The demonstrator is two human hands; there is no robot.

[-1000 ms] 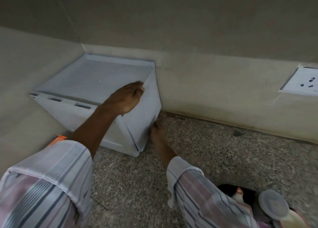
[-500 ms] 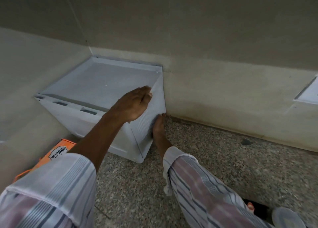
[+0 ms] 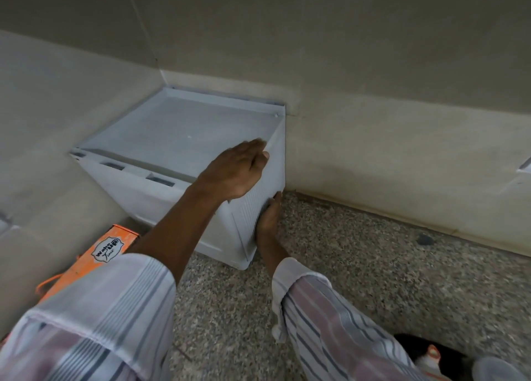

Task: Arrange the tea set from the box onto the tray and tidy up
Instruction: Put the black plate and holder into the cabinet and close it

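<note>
Left hand [image 3: 235,171] laid over top right edge of white box [image 3: 172,133], fingers relaxed. Right hand [image 3: 268,217] flat against ribbed side just below. Box tucked into wall corner, on speckled counter [image 3: 373,265].

— How are we holding our arms?
— We are reaching both forward, striped sleeves pushed back. Our left hand [image 3: 234,169] is lying palm down, fingers straight and together.
— And the other?
— Our right hand [image 3: 268,218] is pressing flat, fingers pointing up.
</note>
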